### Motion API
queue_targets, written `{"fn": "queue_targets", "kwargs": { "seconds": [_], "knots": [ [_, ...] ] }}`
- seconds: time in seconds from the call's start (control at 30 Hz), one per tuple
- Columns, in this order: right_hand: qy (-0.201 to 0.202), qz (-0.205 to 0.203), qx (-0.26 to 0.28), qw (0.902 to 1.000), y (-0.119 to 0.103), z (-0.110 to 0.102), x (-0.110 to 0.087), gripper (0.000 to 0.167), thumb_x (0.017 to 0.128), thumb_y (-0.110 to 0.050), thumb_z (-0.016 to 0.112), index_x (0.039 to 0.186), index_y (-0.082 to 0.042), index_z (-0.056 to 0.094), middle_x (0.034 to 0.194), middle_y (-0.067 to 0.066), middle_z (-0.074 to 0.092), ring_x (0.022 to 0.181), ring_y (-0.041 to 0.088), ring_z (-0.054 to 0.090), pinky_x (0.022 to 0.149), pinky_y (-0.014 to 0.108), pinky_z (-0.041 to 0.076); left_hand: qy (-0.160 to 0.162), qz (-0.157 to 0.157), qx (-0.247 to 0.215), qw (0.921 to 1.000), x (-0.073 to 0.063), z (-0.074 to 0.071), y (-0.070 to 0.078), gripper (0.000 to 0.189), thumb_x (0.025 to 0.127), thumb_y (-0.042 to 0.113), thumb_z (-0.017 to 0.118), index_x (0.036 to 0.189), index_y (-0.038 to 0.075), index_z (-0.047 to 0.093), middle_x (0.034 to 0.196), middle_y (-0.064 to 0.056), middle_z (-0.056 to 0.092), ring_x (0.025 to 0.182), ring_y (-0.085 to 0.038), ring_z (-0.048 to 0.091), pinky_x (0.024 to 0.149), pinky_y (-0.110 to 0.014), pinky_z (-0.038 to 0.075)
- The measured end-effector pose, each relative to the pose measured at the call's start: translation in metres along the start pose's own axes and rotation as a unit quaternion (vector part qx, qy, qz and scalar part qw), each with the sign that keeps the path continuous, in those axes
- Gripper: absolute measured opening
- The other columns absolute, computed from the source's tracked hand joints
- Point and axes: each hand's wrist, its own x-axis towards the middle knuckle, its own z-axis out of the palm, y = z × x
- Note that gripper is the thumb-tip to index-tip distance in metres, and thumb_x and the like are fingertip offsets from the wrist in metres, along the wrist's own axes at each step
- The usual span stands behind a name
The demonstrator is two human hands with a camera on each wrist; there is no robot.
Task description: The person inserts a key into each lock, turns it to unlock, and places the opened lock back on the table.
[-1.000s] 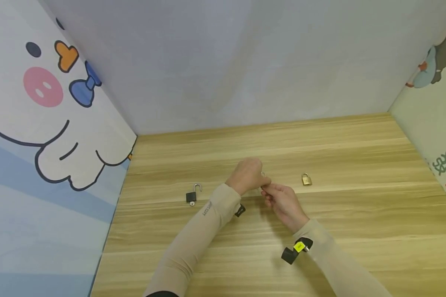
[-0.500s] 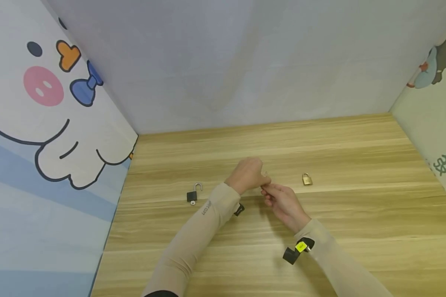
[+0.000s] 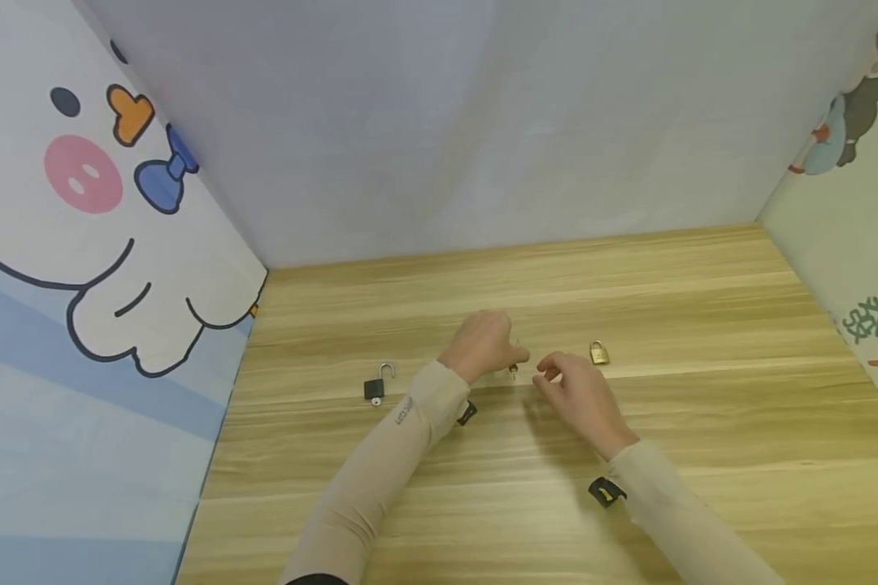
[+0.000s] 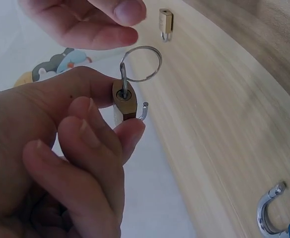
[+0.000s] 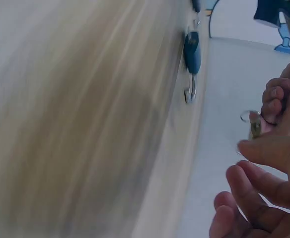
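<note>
Lock (image 4: 124,106), brass, is up in the air above the table (image 3: 483,504), near the middle of the head view. I've got the left hand (image 3: 480,345) pinching its body between thumb and finger, other fingers curled in below; grip narrow, lock held. On my left wrist feed the keyhole end faces the camera, key (image 4: 124,77) in it, ring (image 4: 160,62) hanging off the key. Hooked tip of the shackle (image 4: 144,111) shows beside the body; rest of it hidden. Right hand (image 3: 584,398) has nothing in its grip: thumb and fingers apart, a moderate gap, just beside the lock, apart from it in the head view. Left wrist view puts right fingertips close to the ring; contact I can't tell. On the table I see a second brass lock (image 3: 598,353) beyond the right hand, shackle down in its body. Well off past the left hand is a blue lock (image 3: 374,389), dark in the head view, shackle out, key (image 3: 376,401) at its lower edge. Beige sleeves (image 3: 380,463) on both arms, black straps (image 3: 604,492) at the wrists. Cartoon (image 3: 84,175) on the left wall.
</note>
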Motion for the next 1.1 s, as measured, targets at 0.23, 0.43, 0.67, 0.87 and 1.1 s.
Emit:
{"fn": "queue_targets", "kwargs": {
  "seconds": [0.23, 0.43, 0.67, 0.87, 1.1],
  "knots": [
    [0.031, -0.062, -0.116, 0.9909, 0.001, -0.008, -0.006, 0.018, 0.087, -0.009, 0.076, 0.100, -0.002, 0.067, 0.086, 0.006, 0.062, 0.079, 0.025, 0.058, 0.066, 0.037, 0.050, -0.004, -0.004, 0.011, 0.9999, 0.005, 0.006, -0.001, 0.049, 0.087, 0.033, 0.077, 0.056, 0.016, 0.042, 0.048, 0.008, 0.026, 0.042, -0.004, 0.023, 0.041, -0.019, 0.023],
    [0.034, -0.058, -0.121, 0.9904, 0.004, -0.011, -0.008, 0.020, 0.086, -0.009, 0.077, 0.101, -0.001, 0.067, 0.086, 0.007, 0.063, 0.079, 0.026, 0.058, 0.066, 0.037, 0.050, -0.022, -0.012, 0.004, 0.9997, 0.010, 0.022, -0.005, 0.046, 0.088, 0.033, 0.075, 0.060, 0.015, 0.044, 0.050, 0.008, 0.028, 0.043, -0.005, 0.026, 0.042, -0.021, 0.026],
    [0.024, -0.043, -0.122, 0.9913, 0.007, -0.015, -0.010, 0.020, 0.087, -0.010, 0.077, 0.102, -0.002, 0.067, 0.088, 0.006, 0.063, 0.079, 0.024, 0.057, 0.065, 0.035, 0.049, -0.028, -0.026, 0.007, 0.9992, 0.015, 0.043, -0.009, 0.041, 0.088, 0.030, 0.075, 0.065, 0.014, 0.045, 0.055, 0.006, 0.036, 0.045, -0.007, 0.034, 0.044, -0.021, 0.032],
    [0.017, -0.047, -0.122, 0.9912, 0.012, -0.017, -0.012, 0.020, 0.088, -0.012, 0.077, 0.102, -0.001, 0.067, 0.088, 0.007, 0.063, 0.078, 0.022, 0.056, 0.065, 0.036, 0.050, -0.022, -0.027, 0.021, 0.9992, 0.018, 0.054, -0.013, 0.042, 0.090, 0.030, 0.072, 0.062, 0.014, 0.045, 0.053, 0.005, 0.037, 0.045, -0.007, 0.034, 0.043, -0.022, 0.031],
    [0.001, -0.033, -0.123, 0.9919, 0.016, -0.020, -0.014, 0.023, 0.089, -0.016, 0.076, 0.104, 0.000, 0.067, 0.090, 0.007, 0.064, 0.079, 0.023, 0.059, 0.065, 0.036, 0.051, -0.012, -0.026, 0.040, 0.9988, 0.022, 0.061, -0.015, 0.044, 0.090, 0.030, 0.072, 0.058, 0.015, 0.045, 0.048, 0.007, 0.036, 0.042, -0.007, 0.034, 0.042, -0.022, 0.030]
  ]
}}
